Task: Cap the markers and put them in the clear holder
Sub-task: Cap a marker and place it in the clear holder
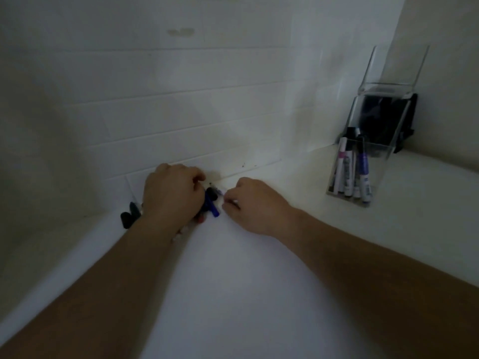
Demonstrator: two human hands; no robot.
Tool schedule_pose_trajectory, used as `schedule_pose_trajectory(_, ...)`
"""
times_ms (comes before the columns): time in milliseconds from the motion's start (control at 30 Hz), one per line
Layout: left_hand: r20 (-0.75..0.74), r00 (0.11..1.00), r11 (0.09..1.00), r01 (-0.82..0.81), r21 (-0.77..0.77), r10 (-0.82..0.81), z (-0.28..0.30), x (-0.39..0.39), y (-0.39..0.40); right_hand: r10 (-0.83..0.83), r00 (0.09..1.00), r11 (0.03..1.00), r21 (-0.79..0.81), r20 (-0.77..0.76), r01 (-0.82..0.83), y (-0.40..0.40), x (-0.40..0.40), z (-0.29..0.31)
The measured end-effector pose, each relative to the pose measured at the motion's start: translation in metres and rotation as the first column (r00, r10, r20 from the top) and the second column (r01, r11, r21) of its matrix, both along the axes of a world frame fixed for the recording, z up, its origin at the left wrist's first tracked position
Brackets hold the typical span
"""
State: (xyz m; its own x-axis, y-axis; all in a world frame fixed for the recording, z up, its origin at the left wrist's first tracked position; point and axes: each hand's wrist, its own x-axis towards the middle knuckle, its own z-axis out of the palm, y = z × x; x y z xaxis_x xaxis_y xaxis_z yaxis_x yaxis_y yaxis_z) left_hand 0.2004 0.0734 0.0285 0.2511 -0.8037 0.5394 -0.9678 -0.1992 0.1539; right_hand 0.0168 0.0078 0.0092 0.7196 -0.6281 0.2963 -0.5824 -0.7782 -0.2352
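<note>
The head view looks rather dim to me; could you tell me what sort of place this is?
Probably a tiled counter corner in a kitchen or utility area, though I cannot be sure. A white brick-pattern tiled wall meets a pale counter, and a clear holder with capped markers stands at the right.

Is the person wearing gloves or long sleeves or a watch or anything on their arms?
No. The left hand and the right hand are both bare, with no gloves. Both forearms are bare as far as the picture shows, so no sleeves reach them. No watch, bracelet or ring shows, though the picture is dim and a bit blurry.
</note>
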Motion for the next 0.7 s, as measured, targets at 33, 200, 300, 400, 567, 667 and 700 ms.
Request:
schedule_pose_trajectory(33,0.025,0.999,0.999,-0.023,0.042,0.022,-0.001,-0.003,-0.001,-0.045,0.998,0.999,-0.027,-0.039,0.044,-0.001,-0.005,0.002)
schedule_pose_trajectory(200,0.086,0.992,0.968,-0.113,0.223,0.096,-0.003,-0.022,-0.009,-0.216,0.969,0.973,-0.116,-0.122,0.202,-0.010,-0.054,-0.001)
schedule_pose_trajectory(300,0.131,0.985,0.944,-0.146,0.294,0.111,-0.003,-0.031,-0.015,-0.279,0.960,0.958,-0.075,-0.012,0.277,-0.010,-0.079,-0.007)
schedule_pose_trajectory(400,0.154,0.982,0.936,-0.155,0.317,0.111,-0.003,-0.035,-0.022,-0.289,0.943,0.957,0.040,0.168,0.286,-0.007,-0.088,-0.006)
schedule_pose_trajectory(567,0.117,0.990,0.963,-0.102,0.250,0.075,-0.004,-0.038,-0.020,-0.272,0.931,0.960,0.128,0.242,0.248,-0.008,-0.087,-0.008)
schedule_pose_trajectory(667,-0.161,0.982,0.995,0.103,-0.007,-0.102,0.005,-0.050,-0.012,-0.253,0.911,0.963,0.173,0.327,0.205,-0.010,-0.089,-0.007)
schedule_pose_trajectory(700,-0.247,0.953,0.984,0.160,-0.082,-0.175,0.007,-0.056,-0.010,-0.245,0.905,0.964,0.186,0.347,0.189,-0.012,-0.090,-0.006)
